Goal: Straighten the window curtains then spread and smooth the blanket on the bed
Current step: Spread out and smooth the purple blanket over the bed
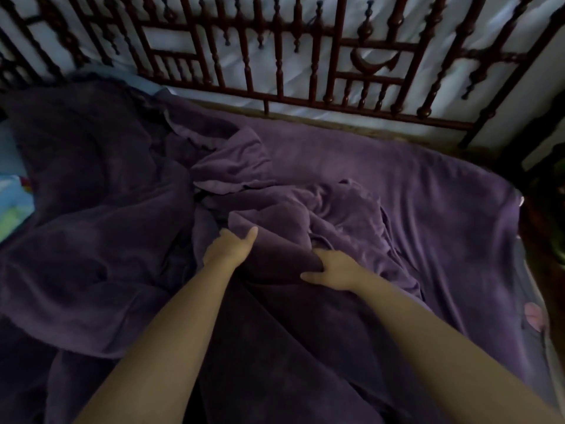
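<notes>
We see the purple blanket point(382, 179) lying rumpled across the bed, bunched at its middle, where our left hand point(230, 246) and right hand point(333, 268) each close their grip on one raised fold, below the dark wooden headboard point(275, 56).

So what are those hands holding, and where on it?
Both the left hand and right hand grip the purple blanket at a bunched fold near its middle.

Purple blanket point(397, 185) lies bunched mid-bed, seemingly flat at right.
</notes>
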